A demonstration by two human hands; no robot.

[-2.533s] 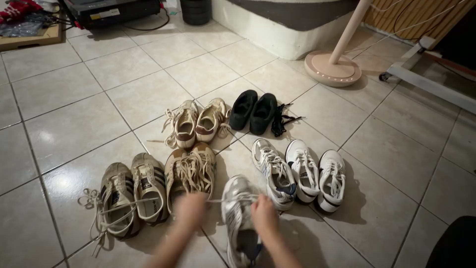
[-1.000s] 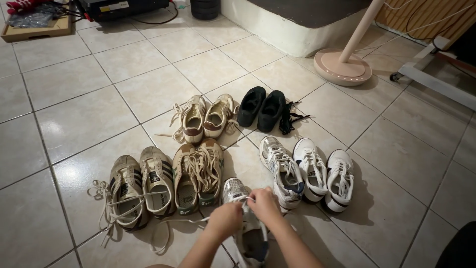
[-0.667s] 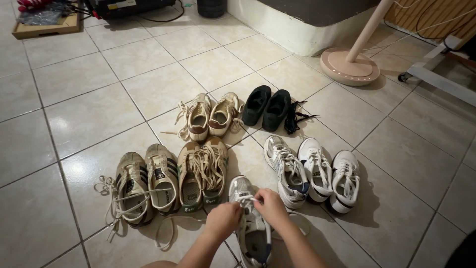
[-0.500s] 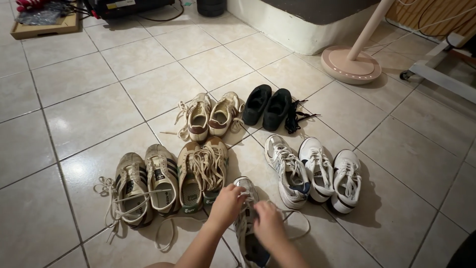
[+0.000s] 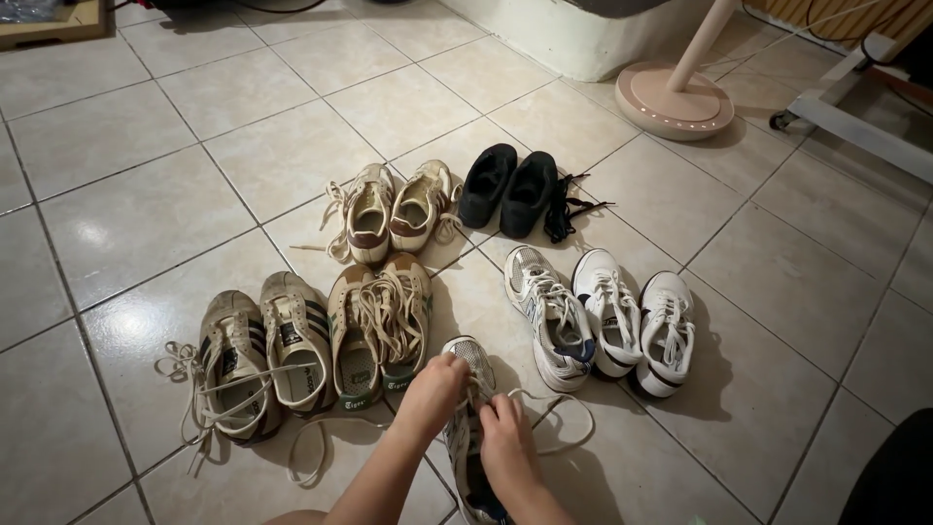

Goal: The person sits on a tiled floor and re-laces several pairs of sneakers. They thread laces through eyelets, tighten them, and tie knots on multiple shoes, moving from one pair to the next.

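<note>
On the tiled floor (image 5: 146, 214), seen from the head camera, a person works at a silver-white sneaker (image 5: 468, 428) that lies at the near edge of a spread of shoes. Both bare hands sit over that sneaker. Its white lace (image 5: 559, 420) loops out on the tiles to the sneaker's right. The left hand (image 5: 434, 389) rests on the sneaker's front half, its grip curled shut around the lace there. The right hand (image 5: 505, 442) covers the middle of the sneaker, fingers pinched closed on the lace. Just left of the sneaker stands a tan pair with green heels (image 5: 377, 326), and beyond that a worn striped pair (image 5: 262, 355) with loose laces. To the sneaker's right stand three white trainers (image 5: 603, 316) side by side. Farther from the sneaker sit a cream and brown pair (image 5: 389, 209) and a black pair (image 5: 507, 187). A round fan base (image 5: 675, 97) stands well beyond the sneaker, past the black pair.
</note>
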